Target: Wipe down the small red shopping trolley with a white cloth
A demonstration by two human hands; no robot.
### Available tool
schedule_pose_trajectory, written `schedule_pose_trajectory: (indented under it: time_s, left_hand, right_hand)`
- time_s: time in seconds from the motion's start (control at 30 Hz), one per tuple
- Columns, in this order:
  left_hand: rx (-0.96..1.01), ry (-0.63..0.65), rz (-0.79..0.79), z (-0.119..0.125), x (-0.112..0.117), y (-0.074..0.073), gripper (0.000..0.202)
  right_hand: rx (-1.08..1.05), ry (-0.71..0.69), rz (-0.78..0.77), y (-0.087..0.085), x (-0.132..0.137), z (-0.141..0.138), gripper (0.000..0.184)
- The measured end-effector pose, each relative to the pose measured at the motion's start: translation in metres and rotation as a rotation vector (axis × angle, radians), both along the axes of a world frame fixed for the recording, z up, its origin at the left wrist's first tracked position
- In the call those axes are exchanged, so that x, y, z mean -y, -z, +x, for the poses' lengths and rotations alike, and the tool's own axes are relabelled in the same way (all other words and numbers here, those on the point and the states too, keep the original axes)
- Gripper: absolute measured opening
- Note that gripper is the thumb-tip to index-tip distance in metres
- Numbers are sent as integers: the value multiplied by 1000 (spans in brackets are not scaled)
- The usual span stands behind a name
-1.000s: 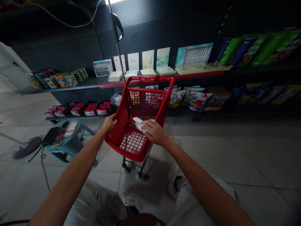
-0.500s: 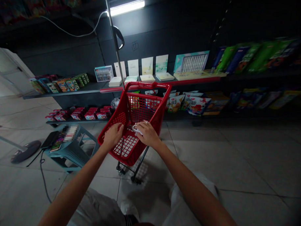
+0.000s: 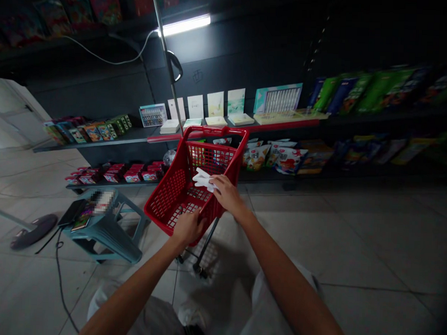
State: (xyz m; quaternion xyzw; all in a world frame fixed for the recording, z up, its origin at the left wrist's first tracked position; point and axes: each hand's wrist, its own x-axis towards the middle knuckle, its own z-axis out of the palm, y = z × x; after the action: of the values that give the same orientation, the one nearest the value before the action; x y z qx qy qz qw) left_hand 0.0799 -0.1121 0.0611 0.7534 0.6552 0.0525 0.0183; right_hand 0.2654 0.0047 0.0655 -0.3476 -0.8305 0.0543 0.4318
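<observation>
A red plastic shopping cart [image 3: 167, 199] stands in front of me, its basket of open lattice and its handle on the far side. My right hand [image 3: 226, 191] is over the basket's right side, closed on a crumpled white cloth-like thing [image 3: 204, 179] with several strips sticking out to the left. Its exact kind is unclear. At the basket's near edge, my left hand [image 3: 187, 228] has its fingers curled over the rim, with the fingertips partly hidden.
A blue-grey plastic stool [image 3: 121, 242] with a black device and small items on top stands left of the cart. Behind are dark shelves [image 3: 137, 130] with boxes, booklets and snack bags. A metal pole [image 3: 165, 43] rises by the cart; a round stand base [image 3: 34, 231] and cable lie at left.
My left hand has moved right and nearer to me, onto the basket's near rim. The white thing in my right hand has come up and shows more fully. The view has shifted slightly.
</observation>
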Motion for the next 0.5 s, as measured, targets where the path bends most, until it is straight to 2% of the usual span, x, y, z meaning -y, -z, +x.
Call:
schedule_pose_trajectory:
  time_s: [0.17, 0.37, 0.5]
  left_hand:
    - [35, 69, -23, -28, -9, 1, 37]
    - [82, 131, 7, -63, -25, 0, 47]
    - [160, 152, -11, -78, -35, -4, 51]
  right_hand:
    - [-27, 190, -19, -5, -8, 20, 37]
    - [-204, 300, -40, 4, -29, 37, 34]
    - [-429, 550, -175, 12, -55, 55, 33]
